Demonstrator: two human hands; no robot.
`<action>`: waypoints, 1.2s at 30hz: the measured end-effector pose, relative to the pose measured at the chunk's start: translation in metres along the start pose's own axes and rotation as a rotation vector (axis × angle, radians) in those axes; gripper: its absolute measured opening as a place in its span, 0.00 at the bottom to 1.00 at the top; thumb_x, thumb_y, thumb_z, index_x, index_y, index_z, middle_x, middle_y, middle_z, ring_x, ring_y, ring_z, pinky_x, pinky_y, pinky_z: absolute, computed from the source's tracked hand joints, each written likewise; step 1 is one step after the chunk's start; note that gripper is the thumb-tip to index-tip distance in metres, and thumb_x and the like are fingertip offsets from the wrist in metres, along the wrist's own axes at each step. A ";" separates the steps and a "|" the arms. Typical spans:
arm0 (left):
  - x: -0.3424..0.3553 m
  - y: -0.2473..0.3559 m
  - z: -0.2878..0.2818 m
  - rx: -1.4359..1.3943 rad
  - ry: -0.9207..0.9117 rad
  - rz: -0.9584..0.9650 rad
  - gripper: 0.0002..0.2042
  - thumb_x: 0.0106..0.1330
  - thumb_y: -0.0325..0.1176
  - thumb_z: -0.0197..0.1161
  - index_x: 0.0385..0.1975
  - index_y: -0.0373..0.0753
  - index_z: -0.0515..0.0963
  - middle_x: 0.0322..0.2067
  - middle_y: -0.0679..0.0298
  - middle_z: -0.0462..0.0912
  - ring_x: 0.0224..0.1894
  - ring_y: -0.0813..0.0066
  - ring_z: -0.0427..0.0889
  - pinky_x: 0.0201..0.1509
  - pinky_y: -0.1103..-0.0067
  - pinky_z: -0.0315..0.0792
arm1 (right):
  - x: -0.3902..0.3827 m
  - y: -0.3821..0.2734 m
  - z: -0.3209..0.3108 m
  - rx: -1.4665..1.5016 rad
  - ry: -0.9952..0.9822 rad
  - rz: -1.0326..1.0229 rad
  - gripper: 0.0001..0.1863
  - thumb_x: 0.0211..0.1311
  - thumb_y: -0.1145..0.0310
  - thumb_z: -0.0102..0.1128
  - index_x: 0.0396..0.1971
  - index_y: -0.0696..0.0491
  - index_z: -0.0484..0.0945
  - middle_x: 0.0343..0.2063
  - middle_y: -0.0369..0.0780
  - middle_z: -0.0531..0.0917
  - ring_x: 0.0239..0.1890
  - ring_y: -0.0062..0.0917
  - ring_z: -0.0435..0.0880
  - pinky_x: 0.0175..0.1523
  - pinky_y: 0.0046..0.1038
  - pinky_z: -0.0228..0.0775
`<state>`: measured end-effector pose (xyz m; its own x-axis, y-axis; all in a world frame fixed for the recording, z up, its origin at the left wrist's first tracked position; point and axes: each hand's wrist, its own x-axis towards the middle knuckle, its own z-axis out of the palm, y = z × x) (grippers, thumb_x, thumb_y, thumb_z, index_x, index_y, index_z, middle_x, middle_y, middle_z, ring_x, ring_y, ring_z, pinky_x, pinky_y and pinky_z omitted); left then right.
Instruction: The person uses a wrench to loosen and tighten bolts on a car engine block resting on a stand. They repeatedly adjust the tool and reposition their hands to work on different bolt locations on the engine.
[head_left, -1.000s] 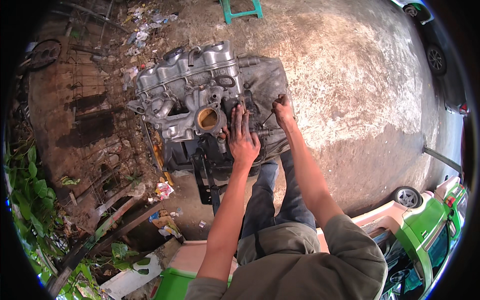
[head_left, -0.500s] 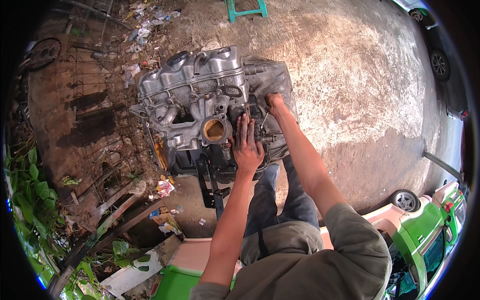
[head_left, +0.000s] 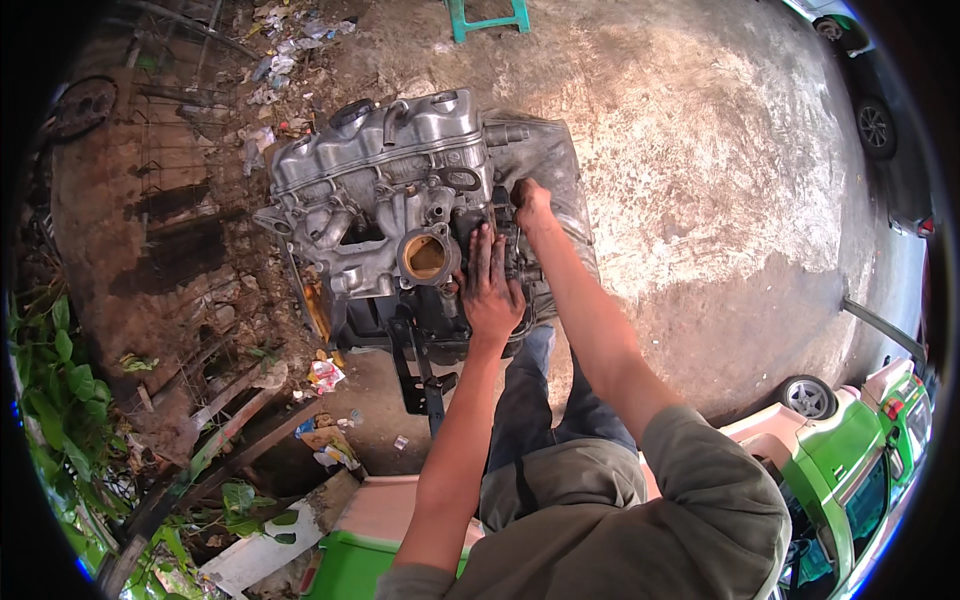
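A grey metal car engine point(head_left: 375, 150) stands in front of me, its ribbed valve cover at the far side. A round throttle opening point(head_left: 424, 257) with a brownish inside faces up beside my left hand. My left hand point(head_left: 492, 290) lies flat on the dark side of the engine, fingers stretched out and blackened. Farther right, my right hand point(head_left: 533, 204) is closed in a fist where the engine meets the gearbox housing point(head_left: 555, 165). It grips a slim metal wrench, mostly hidden now by the fist and forearm.
A dark metal bracket point(head_left: 408, 365) juts from the engine's near side. Rusty mesh and boards point(head_left: 150, 220) lie at the left, with litter point(head_left: 325, 375) near the engine. A green stool point(head_left: 490, 15) stands at the far edge; a loose wheel point(head_left: 808, 398) and green car parts point(head_left: 850, 460) are at the right.
My right fist has shifted left, closer to the engine, and the shiny wrench below it is no longer plain to see. My left hand keeps its place on the engine.
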<state>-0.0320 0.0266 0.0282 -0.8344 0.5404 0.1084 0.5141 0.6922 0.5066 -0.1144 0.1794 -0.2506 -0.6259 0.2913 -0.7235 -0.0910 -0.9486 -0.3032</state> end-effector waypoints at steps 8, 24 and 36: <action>0.001 -0.002 0.000 0.137 -0.009 0.034 0.31 0.55 0.28 0.52 0.64 0.35 0.66 0.73 0.56 0.54 0.75 0.59 0.54 0.73 0.56 0.51 | -0.231 -0.005 0.053 -0.460 0.225 -0.482 0.04 0.67 0.68 0.53 0.33 0.52 0.71 0.25 0.31 0.70 0.25 0.16 0.66 0.31 0.21 0.60; 0.001 0.001 -0.003 0.112 0.009 0.037 0.28 0.56 0.27 0.51 0.62 0.34 0.68 0.71 0.55 0.57 0.74 0.57 0.55 0.73 0.56 0.49 | -0.299 -0.030 0.026 -1.500 -0.252 -0.706 0.30 0.42 0.87 0.52 0.52 0.60 0.74 0.51 0.54 0.76 0.54 0.55 0.74 0.56 0.44 0.69; 0.002 -0.001 -0.002 0.077 0.026 0.053 0.28 0.56 0.26 0.49 0.61 0.33 0.69 0.70 0.54 0.59 0.73 0.56 0.57 0.74 0.55 0.46 | -0.250 -0.066 0.017 -1.502 -0.385 -0.673 0.16 0.53 0.73 0.68 0.43 0.56 0.81 0.39 0.46 0.84 0.46 0.43 0.79 0.52 0.37 0.70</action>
<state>-0.0341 0.0262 0.0295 -0.8098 0.5655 0.1565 0.5709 0.6979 0.4324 0.0349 0.1670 -0.0397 -0.9451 0.3056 -0.1161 0.2210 0.3356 -0.9157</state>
